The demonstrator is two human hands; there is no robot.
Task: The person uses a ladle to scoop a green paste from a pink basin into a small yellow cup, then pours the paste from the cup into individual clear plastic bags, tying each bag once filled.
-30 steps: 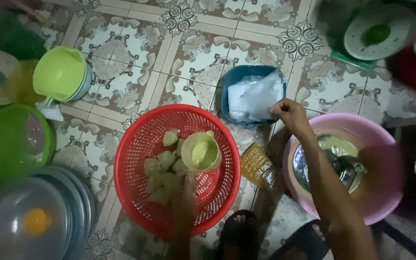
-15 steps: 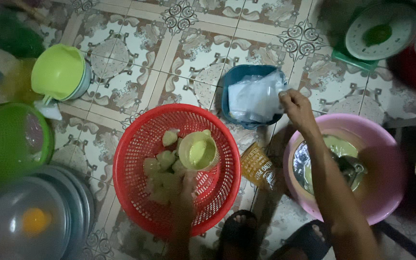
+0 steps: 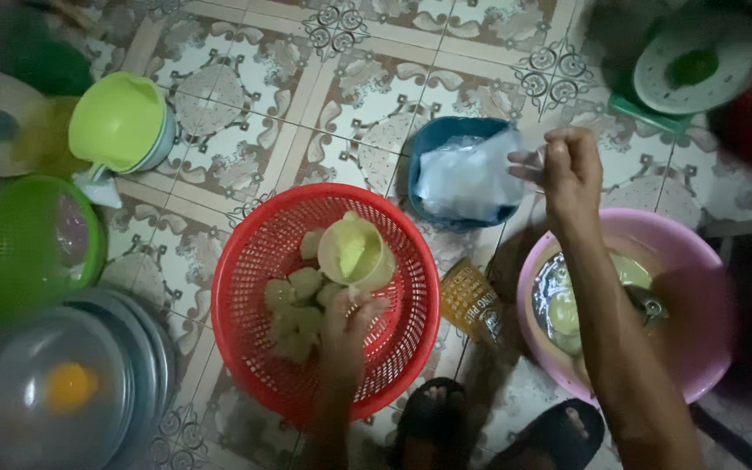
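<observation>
Red plastic basket [image 3: 245, 322] sitting dead centre on the floor, near the feet, with pale green lumps [image 3: 293, 305] heaped inside and a small yellow-green cup [image 3: 356, 252] resting on top of them. Left hand [image 3: 350, 326] down in the basket, fingers curled round something just below the cup, probably one of the lumps; too blurry to call the grip fully closed. Handy spot for it, right within arm's reach between both knees.

Right hand [image 3: 570, 170] lifted over to the far right, pinching a bit of clear plastic [image 3: 524, 161], looks like a thin bag, pulled from the stack of the same stuff in the blue tub [image 3: 424, 152]. Grip closed on that plastic between thumb and fingertips. Makes sense having the tub just beyond the basket, so bags sit close to the lumps.

Pink basin [image 3: 707, 348] on the near right, holding a metal bowl [image 3: 550, 300] with pale stuff and a spoon or ladle in it, hard to tell which. Small printed packet [image 3: 472, 305] lying flat between basket and basin.

Left side crowded: green colander [image 3: 10, 252], lime jug [image 3: 119, 122] further back, stack of grey lids [image 3: 63, 392] nearest. Kitchen scale [image 3: 698, 61] in the far right corner.

No surface here at all, everything straight on a patterned tile floor [image 3: 350, 78], cream with brown ornaments. Dim light, edges murky. Dark sandals [image 3: 498, 431] poking in at the bottom.
</observation>
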